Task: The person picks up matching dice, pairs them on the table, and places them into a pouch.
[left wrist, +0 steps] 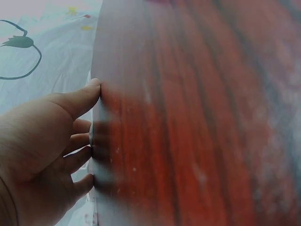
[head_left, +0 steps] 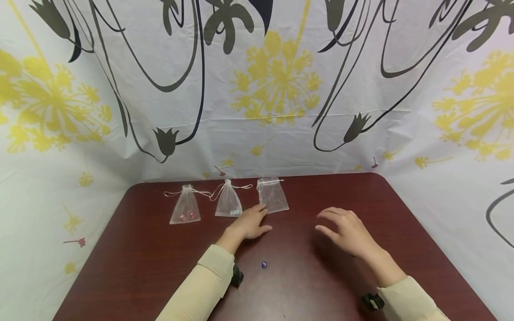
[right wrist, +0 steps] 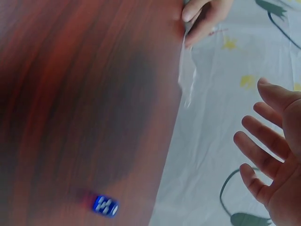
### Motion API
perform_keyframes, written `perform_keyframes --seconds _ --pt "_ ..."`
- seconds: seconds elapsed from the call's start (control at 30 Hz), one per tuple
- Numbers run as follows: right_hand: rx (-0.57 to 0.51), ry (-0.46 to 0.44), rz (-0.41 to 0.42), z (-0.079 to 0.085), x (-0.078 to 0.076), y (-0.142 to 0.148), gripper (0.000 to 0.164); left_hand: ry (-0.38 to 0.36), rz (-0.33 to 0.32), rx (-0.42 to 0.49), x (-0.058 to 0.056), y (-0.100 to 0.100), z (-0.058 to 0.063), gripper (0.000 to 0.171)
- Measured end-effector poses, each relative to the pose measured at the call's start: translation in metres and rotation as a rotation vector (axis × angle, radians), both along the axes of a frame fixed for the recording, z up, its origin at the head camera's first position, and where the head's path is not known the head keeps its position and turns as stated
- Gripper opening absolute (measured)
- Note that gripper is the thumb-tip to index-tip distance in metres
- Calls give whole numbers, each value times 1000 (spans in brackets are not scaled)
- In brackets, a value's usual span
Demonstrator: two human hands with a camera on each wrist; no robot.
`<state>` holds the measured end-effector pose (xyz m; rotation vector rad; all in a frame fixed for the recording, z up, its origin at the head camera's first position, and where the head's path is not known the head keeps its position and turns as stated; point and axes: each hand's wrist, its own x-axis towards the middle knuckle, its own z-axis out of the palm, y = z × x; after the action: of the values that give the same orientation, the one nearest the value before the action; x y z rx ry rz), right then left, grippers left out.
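My left hand (head_left: 248,223) lies low over the table with fingers extended, its fingertips touching the lower left edge of a flat sheer drawstring bag (head_left: 274,196). Nothing shows inside that bag. In the left wrist view the thumb of the left hand (left wrist: 42,141) is spread from the other fingers. Held above the table at the right, my right hand (head_left: 347,229) has loosely bent fingers and holds nothing; the right wrist view shows that hand (right wrist: 277,150) with fingers apart. A small blue die (head_left: 264,265) with white pips sits on the table between the forearms.
Left of the flat bag stand two more sheer drawstring bags: one with red dice (head_left: 184,207), the other with whitish dice (head_left: 229,203). Their cords spread sideways. The dark red wooden table (head_left: 140,254) ends at a patterned white cloth (head_left: 241,151) behind and at both sides.
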<state>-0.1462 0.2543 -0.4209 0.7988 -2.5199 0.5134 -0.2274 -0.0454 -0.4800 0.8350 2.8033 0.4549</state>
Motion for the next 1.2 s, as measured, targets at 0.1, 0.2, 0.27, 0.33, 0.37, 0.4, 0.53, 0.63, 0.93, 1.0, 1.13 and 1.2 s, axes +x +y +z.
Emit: perform_keyframes --seconds 0.1,0.2,0.27,0.33,0.37,0.4,0.53,0.63,0.93,1.0,1.13,1.2 --pt "-7 -11 -24 -2 2 11 27 -4 2 0 0 0 0 65" --pt "-19 -33 -57 -5 5 22 26 -8 3 -3 0 0 0 65" --pt "-20 -47 -80 -6 7 31 26 -5 2 -3 0 0 0 65" --pt "-17 -54 -97 -8 9 39 26 -1 0 -1 0 0 0 65" --pt "-18 -56 -106 -9 11 44 26 -2 -1 0 0 0 0 65" --pt "-16 -54 -115 -10 12 48 26 -1 -2 2 0 0 0 65" --pt "-14 -47 -151 -15 15 62 26 -2 0 6 0 0 -1 65" --pt "-16 -44 -174 -18 16 69 27 -2 2 3 -1 0 -1 66" --pt "23 -178 -171 -31 22 79 27 -5 -1 -5 0 0 -2 66" --pt "41 -215 -170 -34 23 81 28 -11 0 -5 0 0 -2 66" --pt "61 -265 -183 -40 25 83 28 -5 2 -3 0 0 -1 66" --pt "63 -279 -187 -42 26 85 29 0 -1 -2 -1 0 -1 66"
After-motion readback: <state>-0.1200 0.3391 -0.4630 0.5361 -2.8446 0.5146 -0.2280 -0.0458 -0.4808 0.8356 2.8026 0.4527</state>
